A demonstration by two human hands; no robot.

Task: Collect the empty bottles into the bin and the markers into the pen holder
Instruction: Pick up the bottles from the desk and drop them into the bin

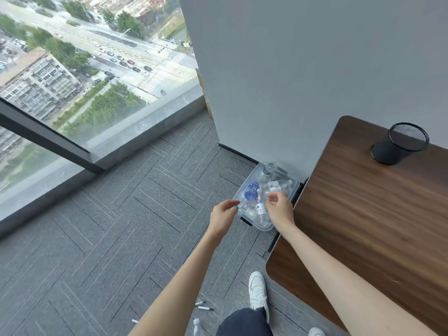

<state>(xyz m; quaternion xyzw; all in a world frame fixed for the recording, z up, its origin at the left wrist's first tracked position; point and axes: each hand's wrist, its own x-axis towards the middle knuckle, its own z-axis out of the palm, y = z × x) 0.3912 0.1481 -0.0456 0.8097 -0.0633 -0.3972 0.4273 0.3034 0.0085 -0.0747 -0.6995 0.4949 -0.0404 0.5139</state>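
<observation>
Markers (203, 306) lie on carpet (121, 226) behind the hands; left hand (224, 213) and right hand (278, 208) hover empty, loosely curled, over bin (266, 227) of bottles (251, 191); pen holder (397, 146) on tabletop (363, 226), right.

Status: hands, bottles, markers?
Left hand and right hand curled over bin, grip unclear. Bottles in bin; loose bottle and markers on carpet. Pen holder on table. Nothing blocking.

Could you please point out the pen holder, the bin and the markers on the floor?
pen holder (388, 151), head view, its mesh wall.
bin (266, 227), head view, its near rim.
markers (205, 308), head view, one marker's barrel.
</observation>
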